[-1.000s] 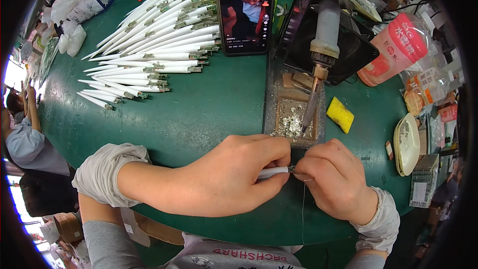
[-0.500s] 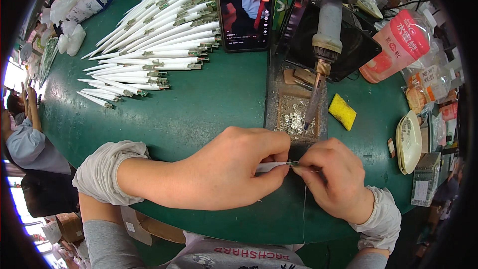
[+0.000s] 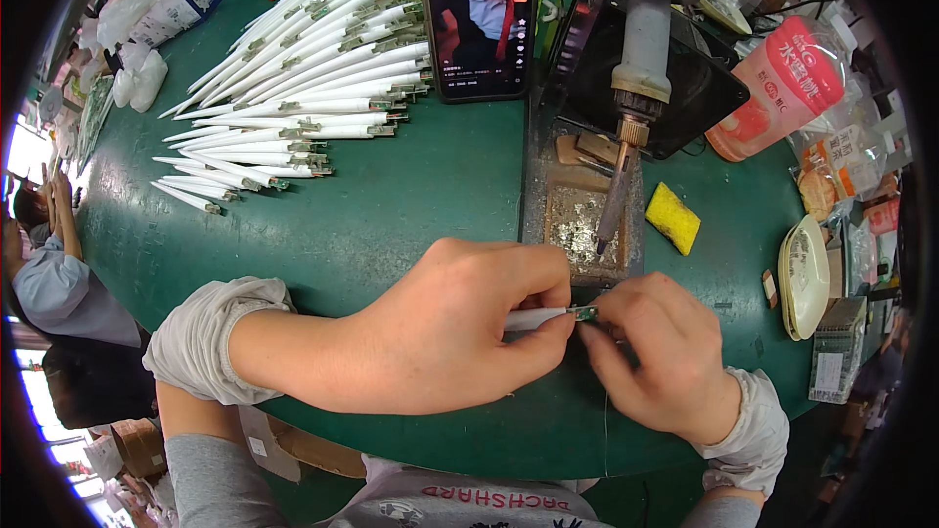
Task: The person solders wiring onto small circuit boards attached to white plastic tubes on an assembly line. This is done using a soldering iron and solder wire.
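Note:
My left hand (image 3: 440, 332) is closed round a slim white stylus (image 3: 533, 319), thumb and fingers pinching it crosswise. From the stylus's right end pokes a small green circuit board (image 3: 586, 314). The fingers of my right hand (image 3: 670, 357) are curled together against that board end. A thin pale wire (image 3: 605, 420) hangs from under these fingers toward the table edge; its upper end is hidden. Just beyond both hands, a soldering iron (image 3: 641, 68) in a stand points its dark tip down over a solder-spattered tray (image 3: 561, 269).
Several white styluses (image 3: 284, 68) with exposed boards lie fanned out at the far left. A phone (image 3: 479, 29) stands behind them. Right of the iron are a yellow sponge (image 3: 673, 219), a pink-labelled bottle (image 3: 782, 88) and a pale dish (image 3: 806, 279). Another person (image 3: 73, 274) sits far left.
My right fingers have drawn slightly right, off the stylus's end, so more of the green board shows. The hanging wire has shifted a little right. My left hand stays nearly in place.

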Available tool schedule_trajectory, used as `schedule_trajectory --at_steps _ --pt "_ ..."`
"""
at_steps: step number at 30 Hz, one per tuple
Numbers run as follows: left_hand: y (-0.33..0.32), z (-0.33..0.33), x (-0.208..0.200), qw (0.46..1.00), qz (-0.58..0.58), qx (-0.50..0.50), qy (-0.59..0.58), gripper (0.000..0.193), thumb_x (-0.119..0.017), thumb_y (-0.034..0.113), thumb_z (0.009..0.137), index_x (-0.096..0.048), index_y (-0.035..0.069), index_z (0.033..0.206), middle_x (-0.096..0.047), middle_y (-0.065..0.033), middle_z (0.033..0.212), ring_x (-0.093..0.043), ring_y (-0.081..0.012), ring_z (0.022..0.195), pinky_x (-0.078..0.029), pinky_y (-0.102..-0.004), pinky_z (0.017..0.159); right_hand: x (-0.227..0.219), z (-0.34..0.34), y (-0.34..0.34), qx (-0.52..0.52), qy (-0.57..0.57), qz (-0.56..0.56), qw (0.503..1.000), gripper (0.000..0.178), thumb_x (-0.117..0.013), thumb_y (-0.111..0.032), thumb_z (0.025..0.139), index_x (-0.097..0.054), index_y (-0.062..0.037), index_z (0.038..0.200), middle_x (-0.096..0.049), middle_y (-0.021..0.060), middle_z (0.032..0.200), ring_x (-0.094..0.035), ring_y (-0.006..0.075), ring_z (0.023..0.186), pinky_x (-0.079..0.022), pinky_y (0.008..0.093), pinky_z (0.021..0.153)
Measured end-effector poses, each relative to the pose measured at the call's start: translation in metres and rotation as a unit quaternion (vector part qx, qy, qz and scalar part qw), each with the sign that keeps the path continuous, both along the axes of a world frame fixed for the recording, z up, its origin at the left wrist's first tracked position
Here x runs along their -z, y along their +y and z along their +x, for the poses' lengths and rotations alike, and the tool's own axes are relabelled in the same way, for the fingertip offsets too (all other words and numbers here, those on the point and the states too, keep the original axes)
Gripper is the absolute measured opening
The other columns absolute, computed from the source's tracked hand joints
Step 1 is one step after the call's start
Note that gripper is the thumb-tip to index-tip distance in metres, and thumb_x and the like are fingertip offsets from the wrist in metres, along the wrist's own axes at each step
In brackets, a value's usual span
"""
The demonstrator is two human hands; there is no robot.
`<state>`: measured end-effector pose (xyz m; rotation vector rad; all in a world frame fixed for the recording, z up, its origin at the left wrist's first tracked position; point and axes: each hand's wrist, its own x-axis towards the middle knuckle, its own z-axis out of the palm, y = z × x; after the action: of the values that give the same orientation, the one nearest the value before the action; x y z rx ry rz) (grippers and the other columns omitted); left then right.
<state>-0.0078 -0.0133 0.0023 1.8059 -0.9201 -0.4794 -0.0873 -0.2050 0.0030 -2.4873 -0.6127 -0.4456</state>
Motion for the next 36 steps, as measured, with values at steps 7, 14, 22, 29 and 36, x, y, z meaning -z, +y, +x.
schedule_trajectory --at_steps 7,14,22,29,36 --pt "-0.001 0.003 0.001 1.0 -0.02 -0.014 0.01 0.009 -0.067 0.005 0.082 -0.061 -0.001 0.083 -0.06 -0.0047 0.07 -0.056 -0.0057 0.061 -0.043 -0.0223 0.048 -0.02 0.009 -0.024 0.017 0.445 0.38 0.811 0.016 -0.056 0.004 0.087 -0.048 0.0004 0.1 -0.066 0.0106 0.091 -0.066 0.0109 0.082 -0.049 0.022 0.059" --pt "-0.001 0.009 -0.007 0.999 -0.006 -0.016 0.042 0.008 -0.064 0.004 0.084 -0.059 -0.002 0.085 -0.059 -0.002 0.073 -0.053 -0.0027 0.062 -0.042 -0.0198 0.048 -0.017 0.007 -0.018 -0.014 0.333 0.284 0.899 0.011 -0.056 0.0 0.09 -0.046 0.0003 0.095 -0.063 0.0054 0.069 -0.061 0.0072 0.059 -0.043 0.0177 0.049" --pt "-0.003 0.011 -0.01 0.992 0.005 -0.033 0.119 0.007 -0.064 0.004 0.085 -0.058 -0.001 0.086 -0.059 -0.0002 0.077 -0.054 -0.0019 0.069 -0.043 -0.0177 0.053 -0.008 0.009 -0.006 0.044 0.283 0.387 0.876 0.012 -0.056 -0.002 0.091 -0.045 0.0008 0.093 -0.062 0.0072 0.071 -0.056 0.0055 0.057 -0.043 0.0174 0.05" --pt "-0.001 0.009 -0.012 0.99 -0.007 -0.039 0.135 0.007 -0.063 0.003 0.085 -0.058 -0.001 0.086 -0.058 0.0 0.077 -0.053 -0.0014 0.068 -0.042 -0.0176 0.053 -0.005 0.008 -0.003 0.039 0.261 0.409 0.873 0.012 -0.056 -0.001 0.091 -0.044 0.0011 0.094 -0.062 0.0083 0.073 -0.056 0.0061 0.059 -0.043 0.0172 0.051" --pt "-0.001 0.009 -0.014 0.993 -0.011 -0.032 0.11 0.008 -0.063 0.003 0.085 -0.058 -0.002 0.086 -0.058 -0.0002 0.076 -0.053 -0.0013 0.067 -0.042 -0.0178 0.052 -0.003 0.008 -0.003 0.029 0.254 0.42 0.871 0.013 -0.055 0.0 0.091 -0.043 0.0015 0.095 -0.061 0.0096 0.075 -0.057 0.0068 0.06 -0.044 0.018 0.051"
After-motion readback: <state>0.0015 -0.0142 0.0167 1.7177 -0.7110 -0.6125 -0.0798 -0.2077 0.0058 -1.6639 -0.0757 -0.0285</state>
